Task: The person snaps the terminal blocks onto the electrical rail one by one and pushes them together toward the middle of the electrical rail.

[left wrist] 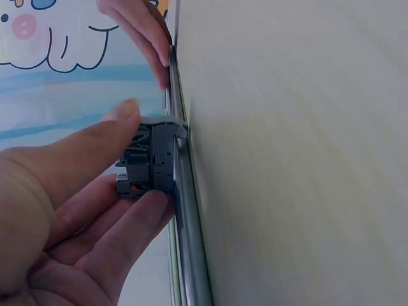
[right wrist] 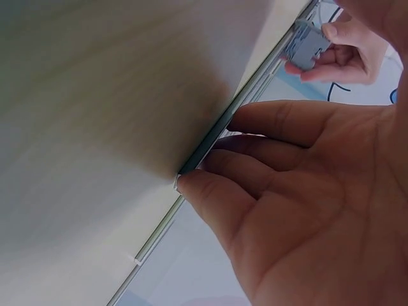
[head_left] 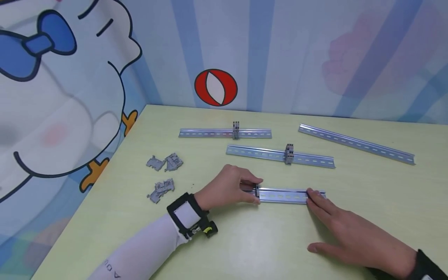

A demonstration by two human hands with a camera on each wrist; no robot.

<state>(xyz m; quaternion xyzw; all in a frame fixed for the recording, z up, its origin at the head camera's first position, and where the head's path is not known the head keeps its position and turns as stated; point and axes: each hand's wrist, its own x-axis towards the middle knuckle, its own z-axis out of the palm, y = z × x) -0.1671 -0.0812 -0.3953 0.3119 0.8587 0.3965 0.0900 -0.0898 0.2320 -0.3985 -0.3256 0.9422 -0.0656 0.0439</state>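
Note:
A slotted metal DIN rail (head_left: 283, 196) lies crosswise in front of the person, under both hands. My left hand (head_left: 227, 186) grips a grey terminal block (left wrist: 153, 159) at the rail's left part, thumb on one side and fingers on the other. In the left wrist view the block's foot sits right at the rail's edge. At the rail's right end, my right hand (head_left: 353, 233) rests its extended fingertips on the metal. Its thumb stands apart, over the table. The rail's left end is hidden behind the left hand.
Farther back, two rails (head_left: 206, 133) (head_left: 253, 151) carry upright terminal blocks (head_left: 236, 130) (head_left: 289, 154). Another rail (head_left: 357, 144) lies slanted at the back right. Several loose grey terminal blocks (head_left: 174, 161) (head_left: 161, 189) lie left of the left hand. A printed wall panel (head_left: 280, 58) borders the table.

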